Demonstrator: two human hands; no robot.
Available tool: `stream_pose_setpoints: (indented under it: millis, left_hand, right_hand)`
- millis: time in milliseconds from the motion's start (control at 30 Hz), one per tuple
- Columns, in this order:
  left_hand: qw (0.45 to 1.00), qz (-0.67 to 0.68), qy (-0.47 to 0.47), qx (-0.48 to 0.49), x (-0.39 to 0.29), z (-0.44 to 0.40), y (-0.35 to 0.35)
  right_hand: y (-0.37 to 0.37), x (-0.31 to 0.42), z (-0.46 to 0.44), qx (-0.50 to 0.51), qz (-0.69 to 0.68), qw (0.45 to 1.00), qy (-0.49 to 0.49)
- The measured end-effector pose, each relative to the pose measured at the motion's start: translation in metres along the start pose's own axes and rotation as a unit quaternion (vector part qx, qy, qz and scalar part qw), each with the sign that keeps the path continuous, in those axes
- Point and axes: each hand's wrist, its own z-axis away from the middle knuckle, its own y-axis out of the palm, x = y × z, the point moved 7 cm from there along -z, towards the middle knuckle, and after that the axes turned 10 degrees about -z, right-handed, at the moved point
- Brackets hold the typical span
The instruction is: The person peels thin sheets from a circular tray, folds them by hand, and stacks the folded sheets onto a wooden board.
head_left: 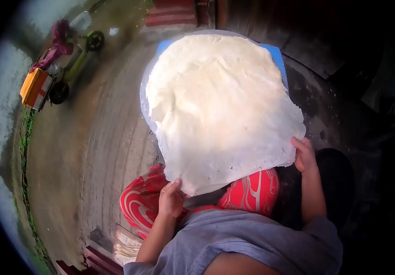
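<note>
A large, thin sheet of pale dough (pixel 220 110) spreads over a round, light-coloured board (pixel 145 103), with its near edge hanging toward my lap. My left hand (pixel 172 200) pinches the near left corner of the sheet, thumb on top. At the near right corner, my right hand (pixel 303 153) grips the edge the same way. The sheet's surface has soft wrinkles and a few dark specks near the front. Blue corners of a flat support (pixel 275 59) show from under the board on both sides.
My knees in red patterned trousers (pixel 252 192) are just below the sheet. A green scooter (pixel 76 64) with an orange box (pixel 35 88) stands far left on the concrete ground (pixel 110 114). Dark red steps (pixel 171 13) lie at the back. Something pale and layered (pixel 126 246) sits by my left elbow.
</note>
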Motion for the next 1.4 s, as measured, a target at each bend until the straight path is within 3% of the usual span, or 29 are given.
stream_pose_setpoints:
  millis: [133, 167, 233, 267, 300, 333, 367, 433, 467, 500, 533, 567, 633, 667, 733, 767, 833, 867, 967, 1033, 1100, 1167, 1200, 1233, 1267, 1300, 1367, 1400]
  left_hand:
    - [0.996, 0.084, 0.028, 0.008, -0.048, -0.012, 0.023]
    - [0.987, 0.122, 0.027, 0.101, -0.063, -0.026, 0.029]
    - [0.984, 0.168, 0.059, -0.002, -0.104, -0.051, 0.049]
    - [0.976, 0.197, 0.083, 0.041, -0.119, -0.081, 0.048]
    - [0.969, 0.221, 0.105, 0.044, -0.135, -0.1, 0.057]
    - [0.963, 0.234, 0.113, 0.076, -0.15, -0.114, 0.073]
    - [0.965, 0.232, 0.112, 0.038, -0.158, -0.128, 0.078]
    - [0.97, 0.104, 0.214, -0.045, -0.172, -0.141, 0.083]
    - [0.959, -0.035, 0.274, -0.057, -0.175, -0.14, 0.093]
    - [0.927, -0.175, 0.325, -0.069, -0.172, -0.135, 0.103]
    - [0.837, -0.394, 0.377, -0.038, -0.166, -0.13, 0.118]
    - [0.696, -0.562, 0.447, -0.027, -0.157, -0.121, 0.133]
    - [0.375, -0.793, 0.466, -0.114, -0.136, -0.101, 0.157]
    - [0.375, -0.795, 0.464, -0.111, -0.126, -0.107, 0.15]
    - [0.351, -0.869, 0.344, -0.052, -0.095, -0.142, 0.125]
    - [0.349, -0.87, 0.345, -0.049, -0.089, -0.148, 0.117]
    - [0.386, -0.847, 0.364, -0.028, -0.088, -0.145, 0.112]
    - [0.384, -0.868, 0.314, -0.007, -0.086, -0.149, 0.109]
    - [0.399, -0.866, 0.299, 0.029, -0.095, -0.14, 0.109]
    - [0.39, -0.869, 0.305, 0.016, -0.09, -0.141, 0.096]
    - [0.451, -0.828, 0.3, -0.146, -0.1, -0.138, 0.075]
    - [0.451, -0.832, 0.279, -0.162, -0.091, -0.132, 0.082]
    - [0.421, -0.835, 0.303, -0.182, -0.089, -0.125, 0.098]
    - [0.391, -0.836, 0.328, -0.203, -0.088, -0.119, 0.114]
    - [0.387, -0.808, 0.414, -0.159, -0.082, -0.112, 0.136]
    - [0.398, -0.795, 0.446, -0.103, -0.075, -0.11, 0.157]
    - [0.435, -0.77, 0.466, -0.026, -0.054, -0.118, 0.189]
    - [0.448, -0.761, 0.469, -0.005, -0.046, -0.123, 0.203]
  right_hand:
    - [0.037, 0.018, -0.035, 0.057, -0.037, 0.998, -0.006]
    - [0.049, 0.021, -0.054, 0.046, -0.054, 0.998, 0.0]
    - [0.069, 0.025, -0.102, 0.04, -0.114, 0.992, 0.044]
    - [0.087, 0.031, -0.12, 0.018, -0.121, 0.992, 0.042]
    - [0.083, 0.027, -0.177, 0.194, -0.179, 0.961, 0.077]
    - [0.073, 0.021, -0.214, 0.362, -0.229, 0.897, 0.111]
    - [0.094, 0.021, -0.21, 0.365, -0.227, 0.896, 0.112]
    - [0.123, 0.015, -0.21, 0.066, -0.074, 0.995, 0.013]
    - [0.131, 0.008, -0.21, 0.071, -0.074, 0.995, 0.012]
    - [0.138, 0.005, -0.206, 0.107, 0.122, 0.984, -0.073]
    - [0.144, -0.002, -0.196, 0.137, 0.312, 0.927, -0.153]
    - [0.15, -0.011, -0.185, 0.161, 0.489, 0.827, -0.225]
    - [0.158, -0.021, -0.156, 0.189, 0.69, 0.564, -0.411]
    - [0.152, -0.022, -0.151, 0.188, 0.691, 0.567, -0.408]
    - [0.139, -0.014, -0.143, 0.106, 0.783, 0.438, -0.429]
    - [0.111, -0.012, -0.16, 0.047, 0.827, 0.416, -0.374]
    - [0.072, -0.001, -0.175, 0.018, 0.783, 0.508, -0.358]
    - [0.064, -0.003, -0.18, 0.015, 0.784, 0.508, -0.357]
    - [0.059, 0.006, -0.171, 0.044, 0.767, 0.506, -0.392]
    - [0.045, 0.04, -0.157, -0.059, 0.634, 0.632, -0.443]
    - [0.016, 0.062, -0.136, -0.252, 0.575, 0.647, -0.431]
    - [-0.018, 0.065, -0.137, -0.343, 0.532, 0.716, -0.294]
    - [-0.031, 0.066, -0.141, -0.347, 0.532, 0.715, -0.292]
    - [-0.052, 0.049, -0.163, -0.274, 0.435, 0.837, -0.19]
    - [-0.065, 0.026, -0.181, -0.189, 0.321, 0.925, -0.082]
    - [-0.068, 0.023, -0.183, -0.19, 0.321, 0.924, -0.084]
    - [-0.048, 0.043, -0.174, -0.162, 0.38, 0.856, -0.31]
    - [-0.023, 0.052, -0.158, -0.197, 0.45, 0.814, -0.309]
